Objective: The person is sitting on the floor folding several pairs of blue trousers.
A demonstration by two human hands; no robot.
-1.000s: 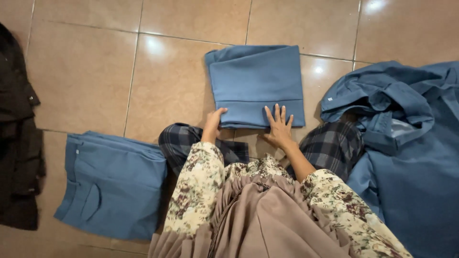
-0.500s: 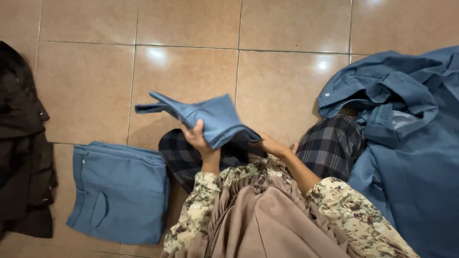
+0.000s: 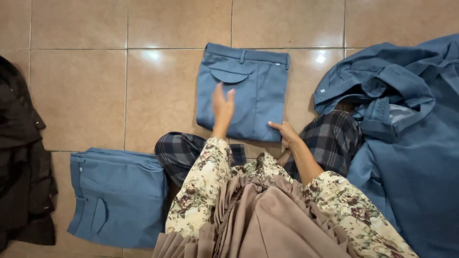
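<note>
A pair of blue trousers [image 3: 248,86], folded into a square, lies flat on the tiled floor in front of me, back pocket and waistband facing up. My left hand [image 3: 222,109] hovers edge-on over its left part, fingers straight and slightly apart, holding nothing. My right hand [image 3: 285,133] rests at the fold's near right corner, fingers touching the fabric edge. Both arms wear floral sleeves.
Another folded pair of blue trousers [image 3: 117,196] lies at my left. A heap of unfolded blue garments [image 3: 406,134] fills the right side. Dark clothing [image 3: 21,157] lies at the far left edge. My knees in plaid fabric [image 3: 330,138] sit beneath the arms.
The folded trousers were lifted and turned over, and now lie flat again with the pocket side up. My left hand has let go and hovers above them.
</note>
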